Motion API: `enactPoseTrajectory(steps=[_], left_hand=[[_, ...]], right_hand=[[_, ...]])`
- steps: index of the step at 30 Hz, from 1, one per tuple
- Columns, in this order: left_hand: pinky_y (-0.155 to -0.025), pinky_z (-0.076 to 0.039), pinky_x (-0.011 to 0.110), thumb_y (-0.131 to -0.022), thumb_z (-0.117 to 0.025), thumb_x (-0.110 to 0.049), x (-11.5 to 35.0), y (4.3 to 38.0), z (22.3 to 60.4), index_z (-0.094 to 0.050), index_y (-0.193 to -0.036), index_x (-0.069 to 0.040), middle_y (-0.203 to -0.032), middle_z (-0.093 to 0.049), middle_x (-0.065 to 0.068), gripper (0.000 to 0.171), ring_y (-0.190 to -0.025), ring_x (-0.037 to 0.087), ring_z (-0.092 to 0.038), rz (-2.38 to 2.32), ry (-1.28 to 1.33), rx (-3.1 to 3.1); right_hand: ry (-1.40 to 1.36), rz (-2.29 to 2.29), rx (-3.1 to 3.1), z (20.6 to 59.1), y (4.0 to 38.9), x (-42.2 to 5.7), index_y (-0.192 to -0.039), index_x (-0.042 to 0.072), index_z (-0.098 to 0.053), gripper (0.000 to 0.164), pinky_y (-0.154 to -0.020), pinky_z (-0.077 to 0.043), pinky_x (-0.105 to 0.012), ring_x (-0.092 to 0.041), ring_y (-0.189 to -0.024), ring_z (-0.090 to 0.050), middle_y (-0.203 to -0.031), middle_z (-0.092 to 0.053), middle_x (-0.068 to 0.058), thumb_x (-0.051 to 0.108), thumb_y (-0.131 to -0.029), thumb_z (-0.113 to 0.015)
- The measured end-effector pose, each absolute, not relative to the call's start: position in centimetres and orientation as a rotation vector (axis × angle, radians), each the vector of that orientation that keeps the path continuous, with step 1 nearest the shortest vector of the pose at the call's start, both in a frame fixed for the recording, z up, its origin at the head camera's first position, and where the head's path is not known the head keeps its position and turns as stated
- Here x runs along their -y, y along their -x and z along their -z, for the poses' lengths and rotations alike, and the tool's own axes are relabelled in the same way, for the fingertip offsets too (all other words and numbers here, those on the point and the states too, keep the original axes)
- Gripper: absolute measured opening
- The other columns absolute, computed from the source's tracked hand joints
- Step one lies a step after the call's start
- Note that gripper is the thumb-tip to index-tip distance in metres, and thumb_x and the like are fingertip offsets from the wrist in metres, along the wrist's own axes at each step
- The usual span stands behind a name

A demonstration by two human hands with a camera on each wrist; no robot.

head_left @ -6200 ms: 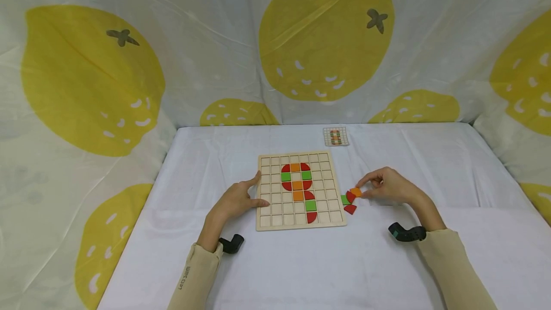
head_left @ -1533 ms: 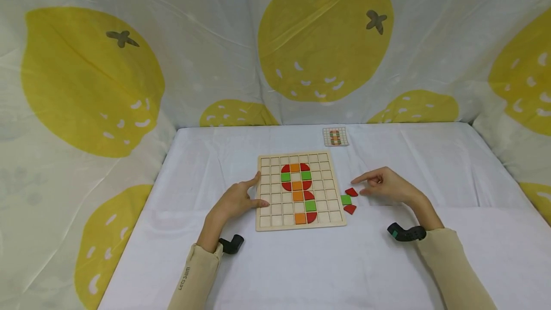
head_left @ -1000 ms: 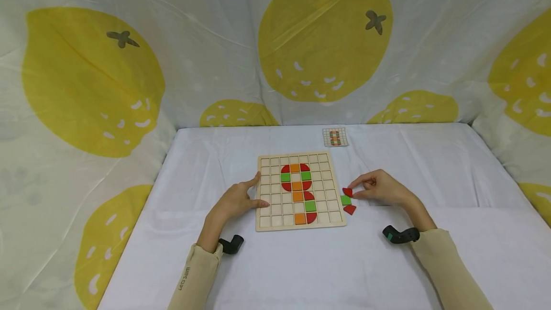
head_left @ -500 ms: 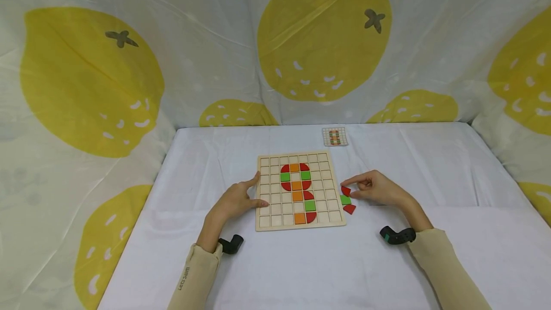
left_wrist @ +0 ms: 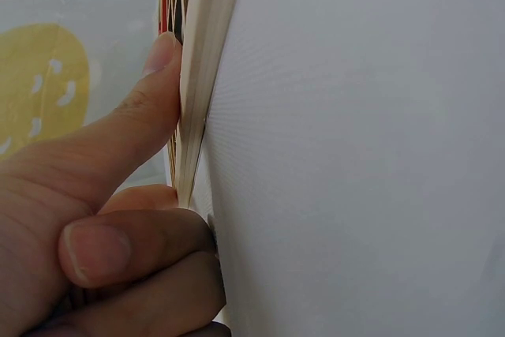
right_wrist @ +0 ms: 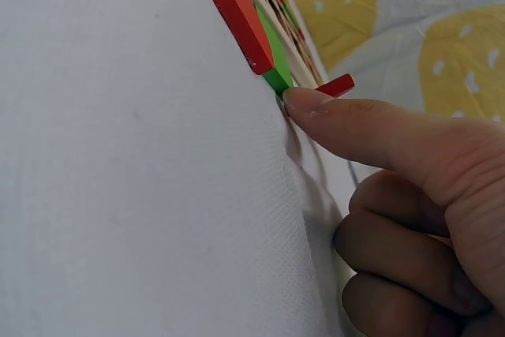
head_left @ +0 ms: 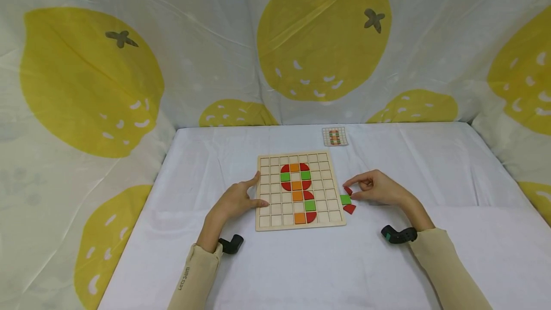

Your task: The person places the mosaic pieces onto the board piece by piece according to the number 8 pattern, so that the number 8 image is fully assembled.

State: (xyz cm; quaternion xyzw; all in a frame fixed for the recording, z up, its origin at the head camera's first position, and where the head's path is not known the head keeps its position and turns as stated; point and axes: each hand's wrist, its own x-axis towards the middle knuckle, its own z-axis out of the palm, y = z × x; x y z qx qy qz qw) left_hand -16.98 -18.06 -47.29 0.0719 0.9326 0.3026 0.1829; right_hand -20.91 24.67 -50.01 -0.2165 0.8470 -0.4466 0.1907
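In the head view my left hand (head_left: pixel 234 200) holds the left edge of a wooden grid board (head_left: pixel 324 175), thumb on its top face and index finger at its side. The left wrist view shows the thumb (left_wrist: pixel 130 128) against the board's edge and other fingers curled. Red quarter-round, green square and orange square tiles lie in the grid. Right of the board, my right hand (head_left: pixel 379 188) pinches a tilted red quarter-round tile (head_left: pixel 348 190) between thumb and index finger. Close below are a green square tile (head_left: pixel 346 199) and another red quarter-round tile (head_left: pixel 349 209).
A small pattern card (head_left: pixel 335 136) lies beyond the board, showing a coloured figure on a grid. White cloth (head_left: pixel 344 271) covers the table. Behind stands a curtain (head_left: pixel 232 61) printed with yellow lemons.
An orange tile went from the right-hand pile to the board's bottom row. My right hand then moved left to the upper red tile, which now tilts up in its fingers. My left hand stays put.
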Motion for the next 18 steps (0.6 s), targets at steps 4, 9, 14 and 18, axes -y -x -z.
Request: enactPoseTrajectory(steps=[4, 9, 14, 18], left_hand=[[-0.062, -0.034, 0.03, -0.086, -0.082, -0.046, 18.04, 16.96, 47.24, -0.025, -0.165, -0.021, -0.06, -0.039, -0.004, 0.1, -0.059, 0.012, -0.035, -0.856, -0.193, -2.628], [-0.061, -0.034, 0.03, -0.086, -0.082, -0.046, 18.04, 16.94, 47.22, -0.025, -0.165, -0.021, -0.06, -0.039, -0.004, 0.1, -0.058, 0.012, -0.035, -0.857, -0.191, -2.624], [-0.06, -0.032, 0.03, -0.086, -0.082, -0.046, 18.04, 16.89, 47.2, -0.025, -0.165, -0.021, -0.058, -0.038, -0.004, 0.101, -0.057, 0.012, -0.033, -0.863, -0.193, -2.622], [-0.059, -0.032, 0.03, -0.085, -0.082, -0.046, 18.03, 16.84, 47.16, -0.025, -0.164, -0.021, -0.058, -0.038, -0.004, 0.101, -0.056, 0.012, -0.033, -0.866, -0.198, -2.621]], right_hand=[[0.61, 1.261, -2.365, 49.99, 20.9, -24.73, -0.116, 0.01, -0.079, 0.032, -0.059, -0.028, -0.024, -0.003, -0.059, -0.028, -0.061, -0.027, 0.006, 0.016, -0.085, -0.085], [0.597, 1.273, -2.398, 49.97, 20.82, -24.62, -0.11, 0.012, -0.081, 0.031, -0.059, -0.028, -0.024, -0.003, -0.059, -0.029, -0.06, -0.028, 0.006, 0.02, -0.082, -0.088], [0.578, 1.268, -2.438, 50.08, 20.8, -24.4, -0.106, 0.014, -0.081, 0.028, -0.06, -0.029, -0.024, -0.003, -0.059, -0.03, -0.06, -0.03, 0.006, 0.022, -0.08, -0.09], [0.566, 1.254, -2.438, 50.09, 20.79, -24.32, -0.107, 0.012, -0.081, 0.029, -0.06, -0.03, -0.024, -0.004, -0.059, -0.03, -0.06, -0.03, 0.006, 0.022, -0.081, -0.09]])
